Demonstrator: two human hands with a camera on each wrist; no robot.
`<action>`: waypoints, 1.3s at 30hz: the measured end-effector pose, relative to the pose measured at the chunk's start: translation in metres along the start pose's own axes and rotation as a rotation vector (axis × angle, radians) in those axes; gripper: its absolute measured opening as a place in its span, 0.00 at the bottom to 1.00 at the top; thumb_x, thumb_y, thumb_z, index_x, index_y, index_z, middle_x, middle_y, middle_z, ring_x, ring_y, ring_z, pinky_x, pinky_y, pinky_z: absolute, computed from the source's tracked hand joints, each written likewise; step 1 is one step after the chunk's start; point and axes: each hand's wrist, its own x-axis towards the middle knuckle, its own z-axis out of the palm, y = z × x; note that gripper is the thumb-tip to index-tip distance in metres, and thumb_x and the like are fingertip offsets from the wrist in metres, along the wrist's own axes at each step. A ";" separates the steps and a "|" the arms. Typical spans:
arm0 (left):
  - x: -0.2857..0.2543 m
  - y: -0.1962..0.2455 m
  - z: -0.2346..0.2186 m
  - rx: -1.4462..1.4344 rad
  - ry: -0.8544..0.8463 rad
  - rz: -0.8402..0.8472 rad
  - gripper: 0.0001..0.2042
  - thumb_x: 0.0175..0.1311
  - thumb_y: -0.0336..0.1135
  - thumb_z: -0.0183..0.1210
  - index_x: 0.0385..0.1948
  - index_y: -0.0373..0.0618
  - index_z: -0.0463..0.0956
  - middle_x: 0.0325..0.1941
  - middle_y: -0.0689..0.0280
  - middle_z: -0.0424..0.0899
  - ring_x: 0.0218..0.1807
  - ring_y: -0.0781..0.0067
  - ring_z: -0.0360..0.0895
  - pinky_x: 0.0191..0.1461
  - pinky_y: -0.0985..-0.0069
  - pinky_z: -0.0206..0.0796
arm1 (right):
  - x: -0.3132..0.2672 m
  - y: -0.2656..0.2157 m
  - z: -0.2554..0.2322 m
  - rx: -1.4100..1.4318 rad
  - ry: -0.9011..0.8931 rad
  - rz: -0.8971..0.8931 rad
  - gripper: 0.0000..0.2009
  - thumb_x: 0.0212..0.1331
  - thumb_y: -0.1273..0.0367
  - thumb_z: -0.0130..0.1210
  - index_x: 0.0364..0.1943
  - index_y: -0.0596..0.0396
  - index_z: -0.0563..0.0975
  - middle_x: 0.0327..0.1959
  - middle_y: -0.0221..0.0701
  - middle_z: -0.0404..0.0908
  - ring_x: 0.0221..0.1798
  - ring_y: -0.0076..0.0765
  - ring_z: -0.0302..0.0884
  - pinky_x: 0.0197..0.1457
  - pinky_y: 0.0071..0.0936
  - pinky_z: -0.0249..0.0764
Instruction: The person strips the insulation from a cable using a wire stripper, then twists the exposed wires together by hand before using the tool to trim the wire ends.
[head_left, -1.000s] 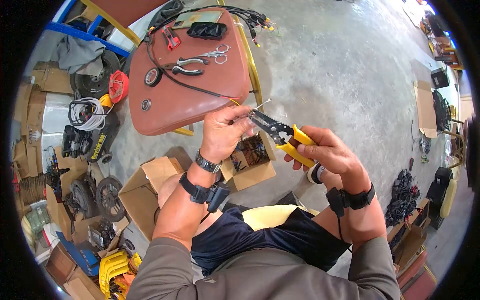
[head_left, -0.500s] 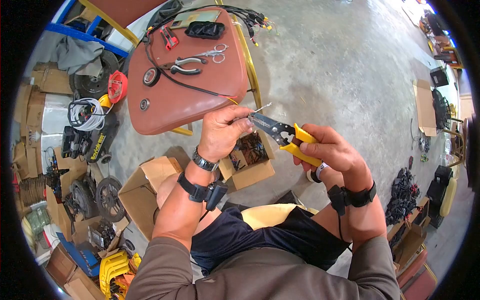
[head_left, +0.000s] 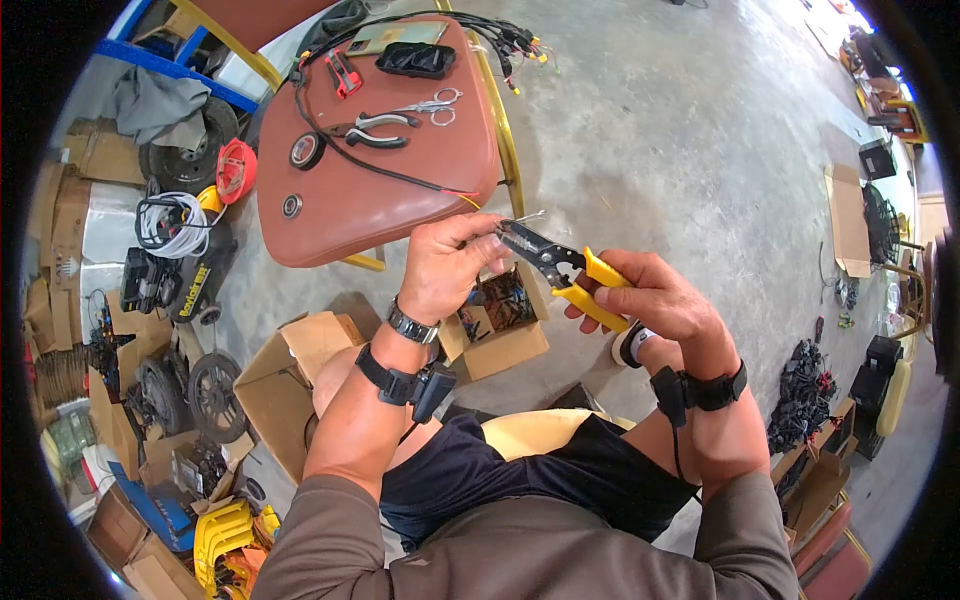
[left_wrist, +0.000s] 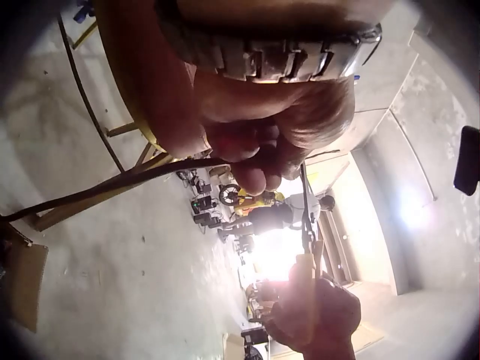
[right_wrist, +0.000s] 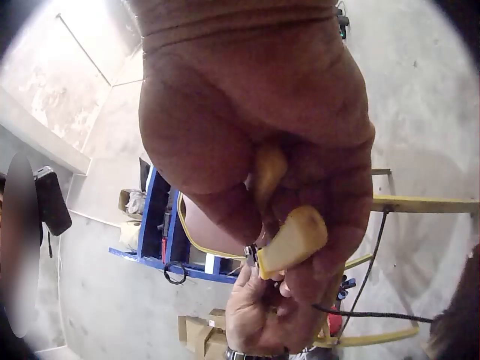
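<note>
In the head view my left hand (head_left: 450, 262) pinches a thin wire between thumb and forefinger. The wire's silvery end (head_left: 530, 216) sticks out past the fingertips. My right hand (head_left: 660, 295) grips wire strippers (head_left: 545, 255) by their yellow handles, which stand apart. Their dark jaws reach the left fingertips and overlap the wire there. The left wrist view has a dark cable (left_wrist: 112, 182) running out from under the left fingers. From the right wrist, a yellow handle (right_wrist: 296, 240) shows between the curled fingers, while the palm hides much of the tool.
On the brown chair seat (head_left: 370, 220) lie pliers (head_left: 378, 130), scissors (head_left: 435, 106), a red cutter (head_left: 343, 75), black tape (head_left: 307, 150) and a black cable (head_left: 375, 165) with red and yellow wire ends. Below the hands stands an open cardboard box (head_left: 505, 345).
The right hand and strippers shifted slightly right, then back left, their handles now a little wider apart. The wire's silvery end has tipped slightly lower. The left hand has barely moved.
</note>
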 end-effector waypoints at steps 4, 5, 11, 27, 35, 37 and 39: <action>0.002 -0.008 -0.001 -0.023 -0.015 0.038 0.10 0.63 0.22 0.60 0.45 0.33 0.81 0.34 0.64 0.85 0.30 0.81 0.78 0.35 0.82 0.73 | -0.002 -0.004 0.000 0.002 0.002 0.018 0.14 0.66 0.72 0.49 0.53 0.62 0.74 0.43 0.35 0.84 0.38 0.28 0.82 0.43 0.26 0.76; 0.002 -0.008 -0.001 -0.001 -0.017 0.042 0.10 0.63 0.22 0.60 0.45 0.33 0.81 0.34 0.64 0.85 0.30 0.81 0.78 0.35 0.83 0.73 | -0.003 -0.004 0.000 0.003 0.002 0.020 0.14 0.66 0.72 0.49 0.53 0.62 0.74 0.43 0.35 0.84 0.38 0.28 0.82 0.43 0.26 0.76; 0.002 -0.003 0.000 0.103 -0.051 0.068 0.09 0.62 0.21 0.60 0.44 0.33 0.81 0.33 0.66 0.84 0.31 0.82 0.77 0.36 0.82 0.72 | -0.007 -0.009 -0.004 -0.032 0.011 0.053 0.13 0.67 0.71 0.49 0.52 0.62 0.75 0.41 0.36 0.84 0.38 0.27 0.82 0.39 0.24 0.75; 0.004 0.003 0.001 0.217 -0.082 0.148 0.08 0.62 0.22 0.61 0.42 0.33 0.82 0.32 0.65 0.83 0.32 0.81 0.78 0.36 0.82 0.72 | -0.011 -0.017 -0.002 -0.018 0.045 0.103 0.09 0.66 0.70 0.50 0.45 0.60 0.76 0.34 0.31 0.83 0.32 0.23 0.78 0.38 0.24 0.74; 0.004 -0.003 0.002 0.028 0.126 0.034 0.07 0.64 0.24 0.60 0.42 0.34 0.80 0.32 0.64 0.85 0.31 0.79 0.81 0.31 0.82 0.72 | 0.006 0.008 -0.005 -0.123 -0.028 -0.114 0.12 0.65 0.72 0.48 0.49 0.63 0.76 0.43 0.34 0.83 0.42 0.29 0.81 0.49 0.28 0.75; 0.003 0.000 0.002 0.037 0.177 0.025 0.08 0.64 0.26 0.62 0.42 0.36 0.80 0.32 0.65 0.85 0.31 0.78 0.82 0.26 0.85 0.68 | 0.004 0.001 -0.006 -0.076 -0.013 -0.034 0.13 0.65 0.73 0.49 0.50 0.63 0.75 0.44 0.35 0.83 0.43 0.29 0.81 0.49 0.28 0.76; 0.001 0.001 0.003 0.000 0.192 0.058 0.08 0.63 0.27 0.63 0.42 0.36 0.80 0.32 0.65 0.86 0.32 0.78 0.83 0.27 0.85 0.68 | 0.001 -0.007 -0.009 -0.027 0.016 0.005 0.13 0.65 0.72 0.49 0.51 0.63 0.75 0.45 0.36 0.83 0.44 0.30 0.82 0.48 0.28 0.76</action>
